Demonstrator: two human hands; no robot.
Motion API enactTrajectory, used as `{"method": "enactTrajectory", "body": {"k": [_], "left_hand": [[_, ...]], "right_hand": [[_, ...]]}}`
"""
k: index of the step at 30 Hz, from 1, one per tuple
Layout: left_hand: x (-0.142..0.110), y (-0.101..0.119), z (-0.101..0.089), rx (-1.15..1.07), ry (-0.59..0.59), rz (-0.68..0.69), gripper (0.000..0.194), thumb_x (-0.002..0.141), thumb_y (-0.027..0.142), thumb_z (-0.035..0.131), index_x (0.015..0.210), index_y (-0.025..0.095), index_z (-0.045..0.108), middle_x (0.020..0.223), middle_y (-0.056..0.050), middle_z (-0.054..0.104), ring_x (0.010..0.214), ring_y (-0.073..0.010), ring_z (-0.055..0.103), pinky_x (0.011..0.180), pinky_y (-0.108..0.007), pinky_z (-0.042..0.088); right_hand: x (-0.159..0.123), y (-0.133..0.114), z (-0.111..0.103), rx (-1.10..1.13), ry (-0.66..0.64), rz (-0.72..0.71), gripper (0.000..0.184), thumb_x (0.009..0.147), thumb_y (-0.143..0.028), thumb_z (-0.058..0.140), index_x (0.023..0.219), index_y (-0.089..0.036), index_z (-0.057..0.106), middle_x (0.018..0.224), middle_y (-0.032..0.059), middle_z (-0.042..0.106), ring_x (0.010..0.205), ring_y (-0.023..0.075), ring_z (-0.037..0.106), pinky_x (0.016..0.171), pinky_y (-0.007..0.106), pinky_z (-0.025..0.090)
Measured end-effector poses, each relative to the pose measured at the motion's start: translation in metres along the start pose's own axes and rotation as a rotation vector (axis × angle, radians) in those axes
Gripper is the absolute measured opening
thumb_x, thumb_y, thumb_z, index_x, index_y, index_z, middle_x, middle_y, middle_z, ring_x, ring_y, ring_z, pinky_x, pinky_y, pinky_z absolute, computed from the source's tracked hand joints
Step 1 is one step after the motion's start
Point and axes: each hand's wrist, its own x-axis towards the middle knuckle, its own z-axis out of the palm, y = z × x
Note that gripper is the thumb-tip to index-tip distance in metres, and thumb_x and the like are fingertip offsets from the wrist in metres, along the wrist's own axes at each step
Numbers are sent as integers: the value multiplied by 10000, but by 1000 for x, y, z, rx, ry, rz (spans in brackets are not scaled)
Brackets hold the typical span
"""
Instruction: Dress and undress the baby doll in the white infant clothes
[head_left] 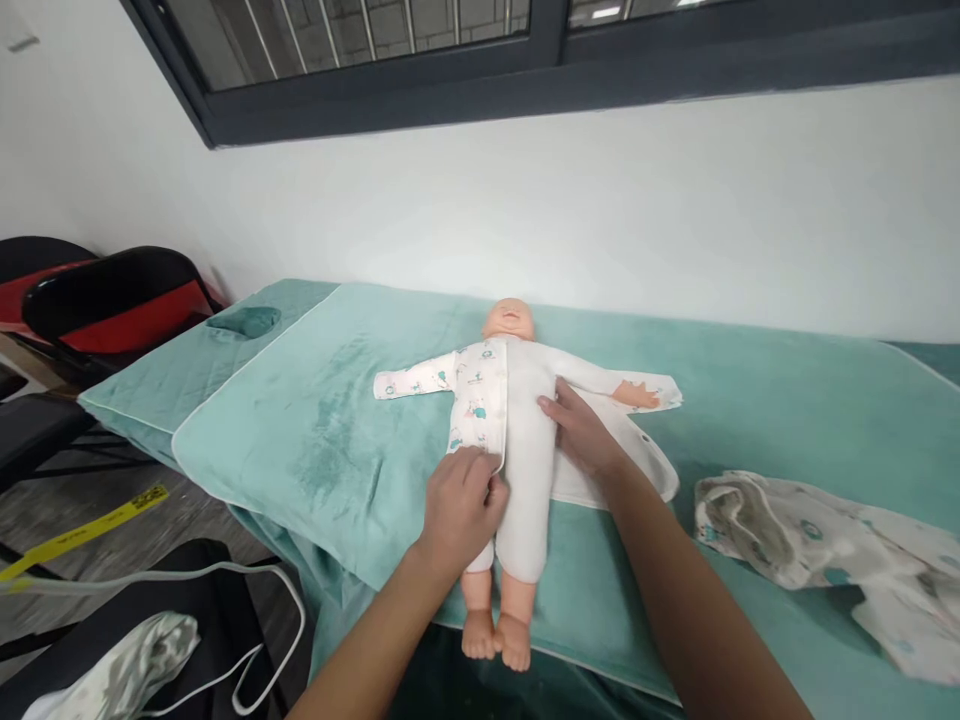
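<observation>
A baby doll (525, 470) with a white cloth body lies face up, its bare feet toward me. It wears a printed baby shirt (480, 400); one front panel covers the left half of the chest, and the other panel (630, 450) is spread out on the bed to the right. A sleeve is on each arm, and the right one leaves the doll's hand (636, 394) showing. My left hand (465, 505) is closed on the lower edge of the covering panel. My right hand (589, 435) touches the doll's right-hand side, thumb and fingers apart over the spread panel.
Green cloth covers the massage bed (315, 400), which has a face hole (244, 322) at the left. Another printed garment (825, 550) lies at the right. Black chairs (127, 300) stand left; a crumpled cloth (135, 665) and a white cable (296, 590) are at lower left. A wall backs the bed.
</observation>
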Motion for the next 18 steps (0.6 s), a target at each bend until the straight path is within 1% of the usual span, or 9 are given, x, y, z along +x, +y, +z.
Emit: {"method": "enactTrajectory", "body": {"k": [9,13,15,18], "left_hand": [[-3,-4,4,-31,-9,-35,194,795,33,479,892,197,520,755,-18,577,704,-173,545,603,-279,389],[-6,-4,1,-73,1,-40,167,829,50,476,908,189,527,773,-31,583,727,-177,547,628,-286,412],[-6,-3,-2,-87,-20,-5,146,842,68,478,909,184,535,782,-38,591,744,-181,548,663,-303,427],[3,0,-8,-91,-105,89,127,848,91,472,872,185,553,767,-37,590,729,-183,535,676,-325,418]], "right_hand": [[-1,1,1,-7,13,4,504,764,-397,749,1205,-270,541,1254,43,638,1053,219,632,854,335,551],[0,2,0,-25,17,4,527,764,-414,745,1223,-268,532,1248,47,638,1035,217,635,845,336,549],[1,3,0,-32,20,-5,522,777,-416,733,1231,-263,526,1233,47,642,1020,211,634,832,325,546],[0,2,1,-71,42,-25,473,804,-429,705,1208,-249,539,1184,41,655,996,198,628,807,299,536]]}}
